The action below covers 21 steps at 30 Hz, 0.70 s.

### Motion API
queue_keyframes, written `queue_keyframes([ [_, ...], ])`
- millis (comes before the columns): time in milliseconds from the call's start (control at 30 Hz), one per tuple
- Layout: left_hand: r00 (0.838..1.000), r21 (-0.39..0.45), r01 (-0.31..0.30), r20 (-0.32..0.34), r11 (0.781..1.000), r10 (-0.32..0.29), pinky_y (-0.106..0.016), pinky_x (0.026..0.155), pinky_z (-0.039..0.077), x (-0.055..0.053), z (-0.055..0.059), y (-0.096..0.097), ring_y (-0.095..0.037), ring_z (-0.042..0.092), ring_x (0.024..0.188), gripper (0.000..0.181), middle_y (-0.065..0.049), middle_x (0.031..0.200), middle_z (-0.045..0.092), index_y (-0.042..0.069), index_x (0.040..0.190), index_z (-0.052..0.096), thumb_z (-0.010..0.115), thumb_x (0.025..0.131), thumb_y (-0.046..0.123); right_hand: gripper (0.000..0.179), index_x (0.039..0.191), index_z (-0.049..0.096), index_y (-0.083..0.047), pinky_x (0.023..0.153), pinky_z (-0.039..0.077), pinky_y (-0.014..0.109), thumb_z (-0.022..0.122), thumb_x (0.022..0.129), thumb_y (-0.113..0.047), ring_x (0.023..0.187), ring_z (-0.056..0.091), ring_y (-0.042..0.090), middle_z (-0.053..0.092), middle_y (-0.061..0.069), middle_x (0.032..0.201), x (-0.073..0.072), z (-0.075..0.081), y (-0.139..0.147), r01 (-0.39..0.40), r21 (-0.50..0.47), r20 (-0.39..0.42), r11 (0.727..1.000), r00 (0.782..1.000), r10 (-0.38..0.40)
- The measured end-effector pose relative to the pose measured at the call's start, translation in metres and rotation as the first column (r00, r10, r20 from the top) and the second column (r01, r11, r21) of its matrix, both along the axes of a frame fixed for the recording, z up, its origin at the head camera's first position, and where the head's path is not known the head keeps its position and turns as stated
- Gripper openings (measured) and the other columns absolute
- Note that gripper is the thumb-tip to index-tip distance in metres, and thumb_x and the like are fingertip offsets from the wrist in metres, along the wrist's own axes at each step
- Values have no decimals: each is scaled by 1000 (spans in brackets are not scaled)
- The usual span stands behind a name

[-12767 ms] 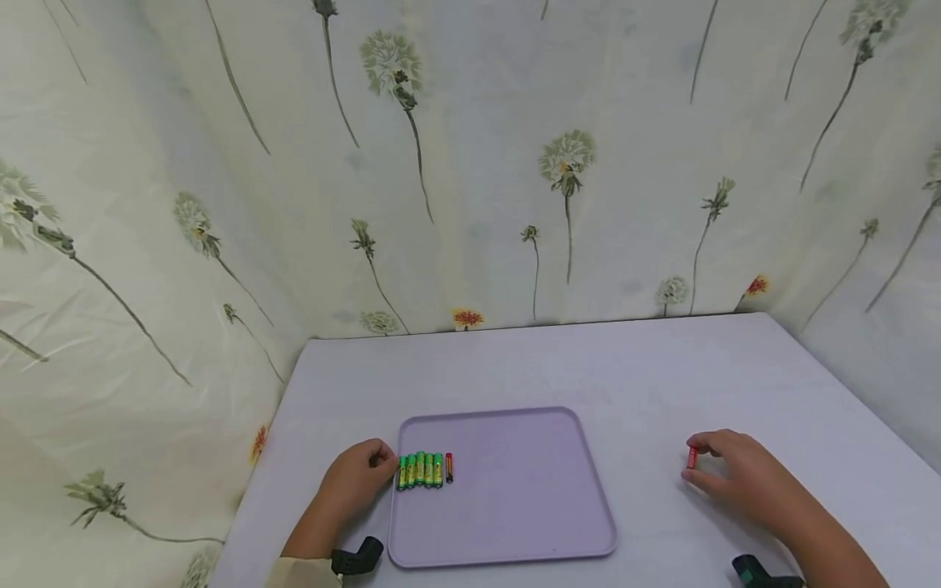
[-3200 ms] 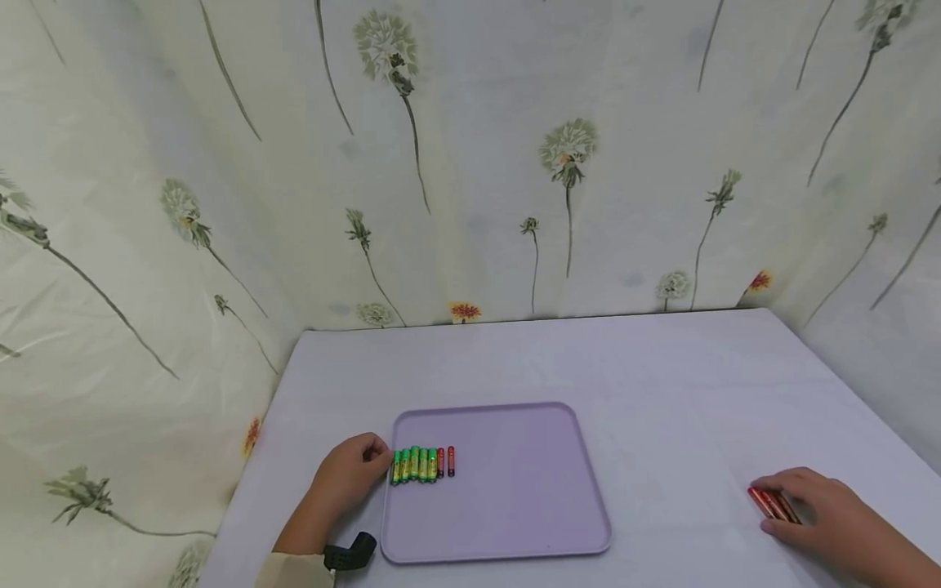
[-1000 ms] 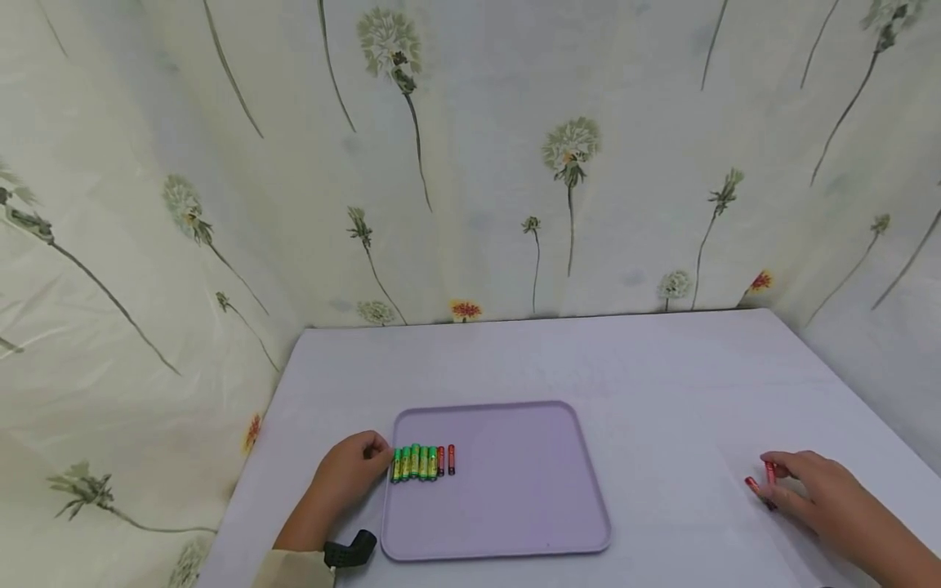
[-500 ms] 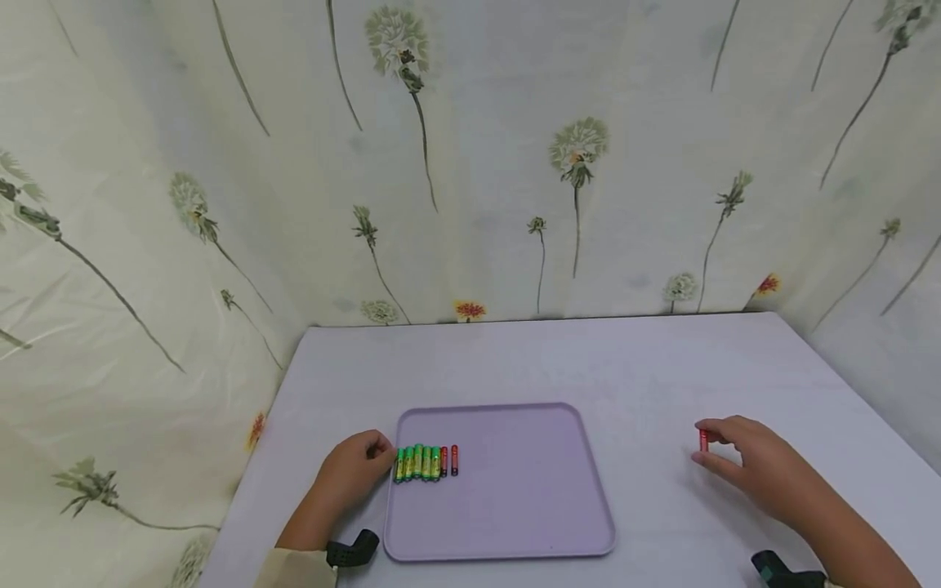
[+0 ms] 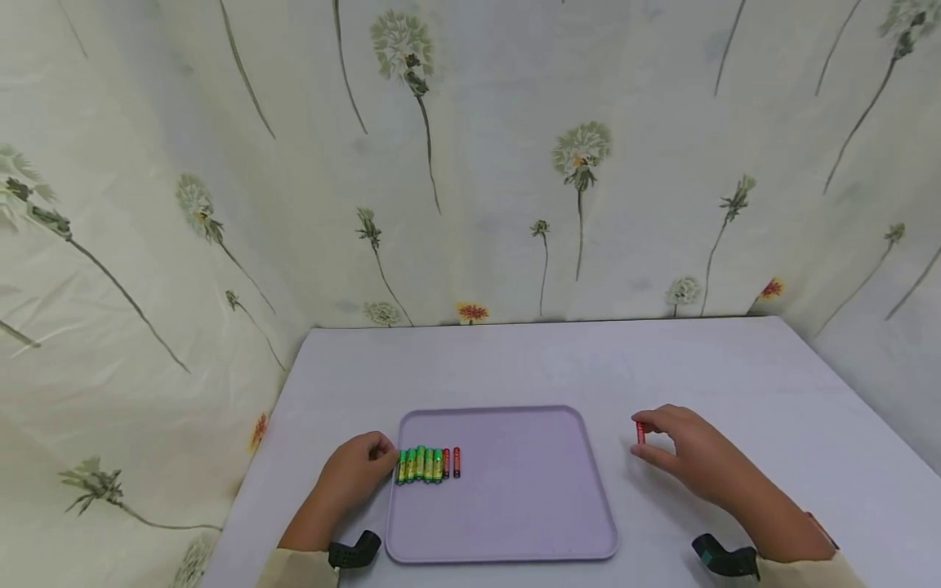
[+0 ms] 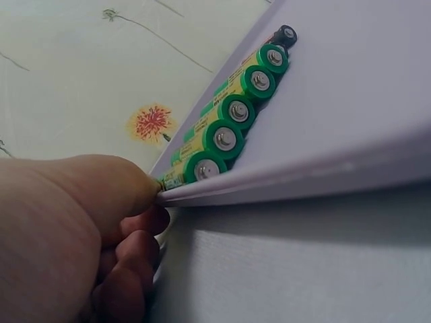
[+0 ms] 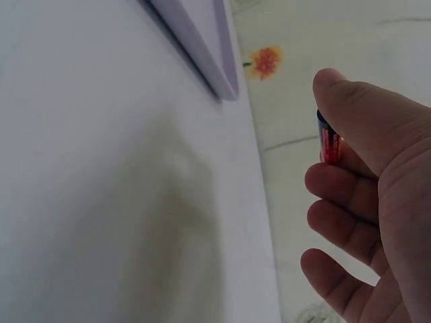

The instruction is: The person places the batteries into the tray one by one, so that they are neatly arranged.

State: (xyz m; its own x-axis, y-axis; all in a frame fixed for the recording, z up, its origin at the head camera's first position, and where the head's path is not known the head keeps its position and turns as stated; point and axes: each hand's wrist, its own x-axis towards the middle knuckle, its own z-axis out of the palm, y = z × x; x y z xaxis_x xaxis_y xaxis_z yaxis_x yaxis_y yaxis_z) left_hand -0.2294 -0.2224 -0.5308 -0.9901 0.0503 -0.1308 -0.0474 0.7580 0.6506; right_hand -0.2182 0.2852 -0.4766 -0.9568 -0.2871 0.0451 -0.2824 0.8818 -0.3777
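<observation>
A flat, rectangular lavender tray with a raised rim (image 5: pixel 515 498) lies on the white-covered counter (image 5: pixel 706 359). Along the inside of the tray's left edge, five green-and-yellow cylindrical batteries (image 5: pixel 420 465) lie side by side in a row, with two slimmer red-and-black batteries (image 5: pixel 457 463) just beside them, toward the tray's middle. The left hand (image 5: pixel 356 472) pinches the tray's left rim, fingers curled beneath the thumb. Right of the tray, apart from it and above the counter, the right hand (image 5: pixel 684 449) pinches one small red-and-black cylindrical battery (image 5: pixel 640 433), its other fingers loosely bent. Behind the tray hangs a pale dandelion-print cloth (image 5: pixel 500 163).
</observation>
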Motion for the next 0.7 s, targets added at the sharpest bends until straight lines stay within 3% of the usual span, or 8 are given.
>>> queue_keyframes([
  [333,1000,-11,2,3,1000,-2,-36,74,43,1,6,2,-14,54,83,11,6,86,60,22,93,68,69,99,31,46,132,68,-11,98,53,51,79,94,-35,115,63,23,69,-6,115,-15,0,-39,-95,7,-43,995,994,96],
  [700,1000,-12,6,-9,1000,-6,-35,74,42,0,2,0,-14,53,82,9,6,86,60,23,92,68,69,99,29,46,130,69,-13,98,54,44,79,93,-38,114,61,15,65,-14,111,-24,-3,-83,-202,7,-36,979,979,202],
])
